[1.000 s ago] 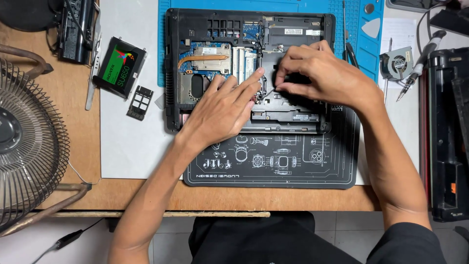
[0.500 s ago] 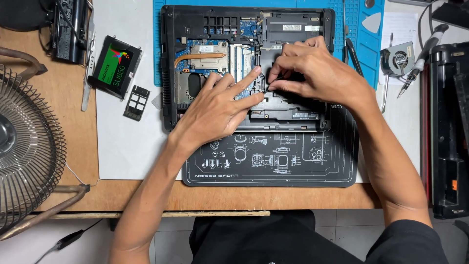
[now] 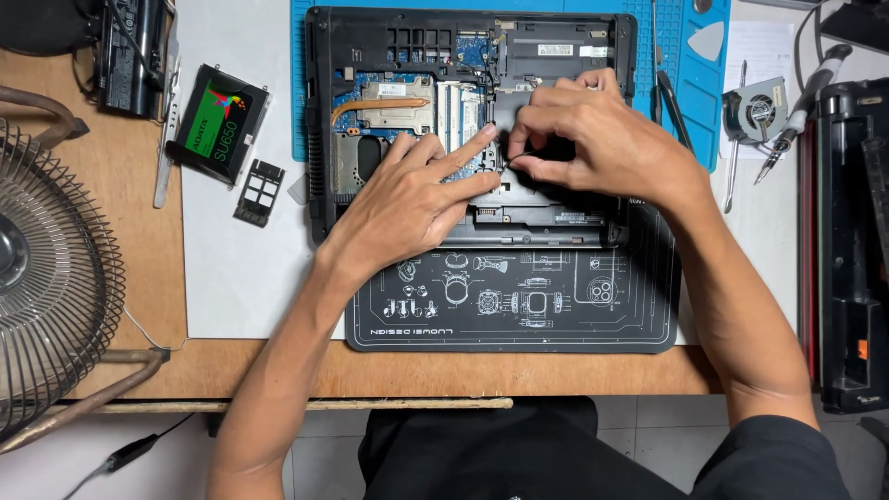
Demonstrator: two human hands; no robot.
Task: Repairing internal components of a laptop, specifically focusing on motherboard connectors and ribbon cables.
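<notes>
Since a second ago my hands have barely shifted; the view has slid a little, and my right hand [image 3: 607, 139] has closed tighter over the centre of the opened laptop [image 3: 370, 56], at the upper middle of the frame. My left hand [image 3: 407, 199] lies flat and open on the exposed board, fingers spread, index and middle fingertips pressing down near the memory slots, holding nothing. My right hand is curled, thumb and forefinger pinched on something small and dark at the chassis centre; what it is I cannot tell, since my own fingers hide most of it. That pinched piece sits directly between my two hands, just right of my left fingertips and just below-left of my right knuckles, so the right hand is the nearer. Its long axis seems to run left to right across the frame, though too little shows to be sure. The laptop rests half on a blue mat [image 3: 685, 93] and half on a black printed mat [image 3: 648, 315]. At upper left lie a removed drive [image 3: 218, 125] and a small black bracket [image 3: 258, 192]. A loose cooling fan [image 3: 755, 109] sits at upper right, and a wire fan guard [image 3: 46, 278] fills the left edge.
</notes>
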